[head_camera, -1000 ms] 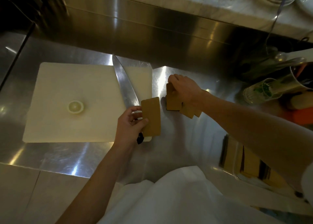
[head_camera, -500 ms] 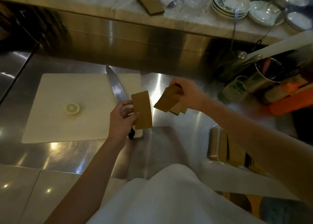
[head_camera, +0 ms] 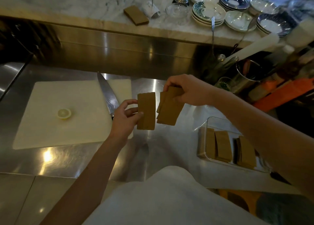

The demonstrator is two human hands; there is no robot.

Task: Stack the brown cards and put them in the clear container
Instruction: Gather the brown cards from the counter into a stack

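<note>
- Both hands have come up off the steel counter [head_camera: 71, 158] since 1 second ago; the right hand [head_camera: 190, 90], which was pressing loose cards down on the counter then, now holds them in the air
- Left hand [head_camera: 126, 117] pinches 1 upright stack of brown cards [head_camera: 146, 111] along its left edge; thumb on the near face, fingers curled against the back
- Right hand grips a fanned bunch of cards [head_camera: 169, 110] at the top end, fingers pressed together over the upper edge; the bunch tilts to the right and its cards are not squared up; I cannot tell how many there are
- Both card sets sit just beside each other above the counter, a narrow gap between them
- Clear container [head_camera: 202, 128] rests on the counter at the right, under the right forearm; several bundles of brown cards [head_camera: 223, 146] already stand in it on edge
- White cutting board [head_camera: 51, 109] lies at the left with a lemon slice [head_camera: 64, 113] on it; a knife [head_camera: 107, 94] rests across its right part
- 1 more brown stack [head_camera: 136, 15] lies on the marble ledge [head_camera: 68, 2] behind; stacked plates [head_camera: 208, 14] stand further right
</note>
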